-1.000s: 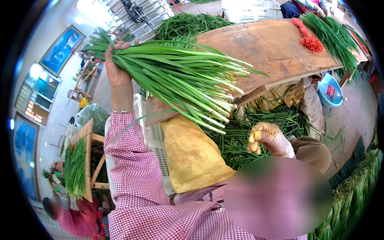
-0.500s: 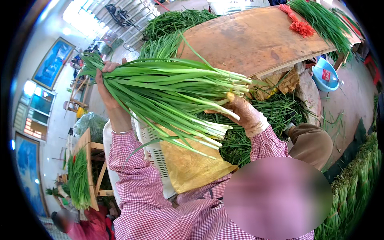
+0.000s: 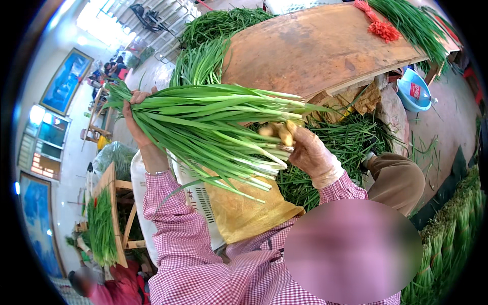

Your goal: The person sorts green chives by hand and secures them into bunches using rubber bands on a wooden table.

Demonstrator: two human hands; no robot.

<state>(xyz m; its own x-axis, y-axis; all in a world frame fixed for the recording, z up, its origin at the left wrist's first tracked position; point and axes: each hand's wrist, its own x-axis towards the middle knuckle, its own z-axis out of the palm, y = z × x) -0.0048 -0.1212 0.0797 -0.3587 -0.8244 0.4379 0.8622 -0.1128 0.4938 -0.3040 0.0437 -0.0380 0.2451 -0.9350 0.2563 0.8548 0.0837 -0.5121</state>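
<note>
Pale wall [image 3: 58, 186] stood left of the left hand [image 3: 133, 116], bearing two blue framed pictures [image 3: 66, 81], window [image 3: 44, 134] between them | white glare [image 3: 104, 23] showed beyond that hand | wooden table [image 3: 305, 46] stood beyond the right hand [image 3: 308, 150] | greyish floor [image 3: 447, 122] ran to its right.

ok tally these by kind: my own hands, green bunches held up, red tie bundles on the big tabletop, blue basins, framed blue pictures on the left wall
Own hands: 2 (left hand, right hand)
Held-up green bunch: 1
Red tie bundle: 1
Blue basin: 1
Framed blue pictures: 2 (upper picture, lower picture)
Total: 7
</note>
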